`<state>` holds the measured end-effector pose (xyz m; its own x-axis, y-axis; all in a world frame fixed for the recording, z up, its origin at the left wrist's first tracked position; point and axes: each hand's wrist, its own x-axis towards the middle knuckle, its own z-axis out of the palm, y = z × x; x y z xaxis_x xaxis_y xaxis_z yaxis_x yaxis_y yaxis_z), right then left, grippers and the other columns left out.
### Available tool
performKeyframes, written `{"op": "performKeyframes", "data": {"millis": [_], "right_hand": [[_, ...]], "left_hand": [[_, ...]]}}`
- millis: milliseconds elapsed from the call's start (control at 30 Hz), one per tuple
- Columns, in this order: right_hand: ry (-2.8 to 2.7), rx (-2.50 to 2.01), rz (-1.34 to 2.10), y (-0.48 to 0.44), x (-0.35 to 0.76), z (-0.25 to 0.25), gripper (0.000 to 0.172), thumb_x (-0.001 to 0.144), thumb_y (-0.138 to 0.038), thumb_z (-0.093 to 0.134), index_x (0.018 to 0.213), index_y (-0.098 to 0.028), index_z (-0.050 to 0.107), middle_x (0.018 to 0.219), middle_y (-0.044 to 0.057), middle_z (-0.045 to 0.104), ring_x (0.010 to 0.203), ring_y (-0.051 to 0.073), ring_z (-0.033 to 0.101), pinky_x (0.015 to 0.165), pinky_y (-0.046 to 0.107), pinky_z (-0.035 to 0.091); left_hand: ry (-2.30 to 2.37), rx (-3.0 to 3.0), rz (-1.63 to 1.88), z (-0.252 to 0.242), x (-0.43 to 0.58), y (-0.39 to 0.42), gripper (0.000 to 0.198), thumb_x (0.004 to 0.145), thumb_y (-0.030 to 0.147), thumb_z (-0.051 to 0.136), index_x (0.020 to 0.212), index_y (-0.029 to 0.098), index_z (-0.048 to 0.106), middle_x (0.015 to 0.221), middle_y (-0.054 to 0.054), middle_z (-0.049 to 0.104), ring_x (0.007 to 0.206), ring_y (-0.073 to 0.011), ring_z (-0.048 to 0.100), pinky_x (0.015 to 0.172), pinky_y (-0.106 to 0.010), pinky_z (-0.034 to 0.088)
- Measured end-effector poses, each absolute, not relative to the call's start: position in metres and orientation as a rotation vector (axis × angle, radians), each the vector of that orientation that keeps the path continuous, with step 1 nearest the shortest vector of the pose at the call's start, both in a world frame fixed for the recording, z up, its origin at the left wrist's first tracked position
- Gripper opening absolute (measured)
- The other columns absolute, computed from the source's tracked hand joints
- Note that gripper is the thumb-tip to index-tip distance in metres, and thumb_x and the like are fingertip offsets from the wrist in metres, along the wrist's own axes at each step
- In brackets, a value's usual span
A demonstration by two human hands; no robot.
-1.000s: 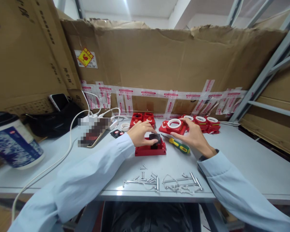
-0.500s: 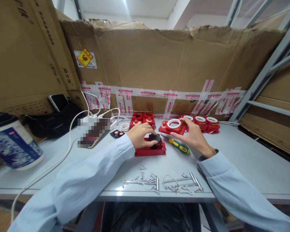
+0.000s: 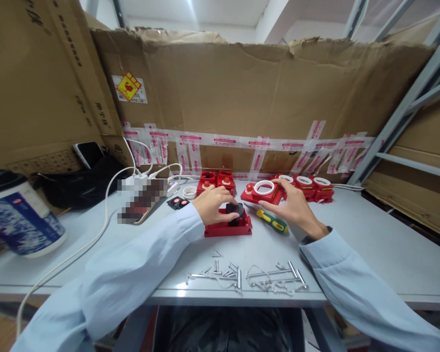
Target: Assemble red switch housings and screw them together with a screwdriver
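My left hand (image 3: 214,204) is closed on a black round part (image 3: 235,210), thumb in front and fingers behind. That part sits in an open red housing (image 3: 225,230) on the table. To the right, my right hand (image 3: 295,205) grips the right end of a red cover (image 3: 250,195) between thumb and fingers. A white ring (image 3: 264,187) and a small red knob are on the cover's upper face. Just below the cover lies a green and yellow screwdriver (image 3: 273,221), touched by neither hand.
Metal screws and rods (image 3: 223,271) lie near the front edge, beside more rods with string (image 3: 276,278). Red units (image 3: 216,181) stand behind, others (image 3: 311,188) at right. A phone (image 3: 143,203), white cable (image 3: 106,215) and large cup (image 3: 22,215) occupy the left. Cardboard (image 3: 242,93) walls the back.
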<state>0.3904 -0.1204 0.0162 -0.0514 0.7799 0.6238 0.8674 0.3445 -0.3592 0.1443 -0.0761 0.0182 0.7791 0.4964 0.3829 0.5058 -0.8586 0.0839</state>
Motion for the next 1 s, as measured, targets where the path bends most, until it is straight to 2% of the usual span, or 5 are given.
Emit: {"op": "performKeyframes", "data": {"millis": [1000], "right_hand": [[-1.838, -1.464, -0.144, -0.1208, 0.3898, 0.0160, 0.063, 0.062, -0.054, 0.069, 0.111, -0.017, 0.055, 0.107, 0.011, 0.065, 0.094, 0.028, 0.063, 0.081, 0.042, 0.050]], "left_hand": [[-0.827, -2.946, -0.596, 0.0197, 0.1446, -0.0756, 0.027, 0.078, 0.039, 0.060, 0.096, 0.019, 0.065, 0.097, -0.007, 0.068, 0.093, -0.0231, 0.061, 0.082, -0.038, 0.040]]}}
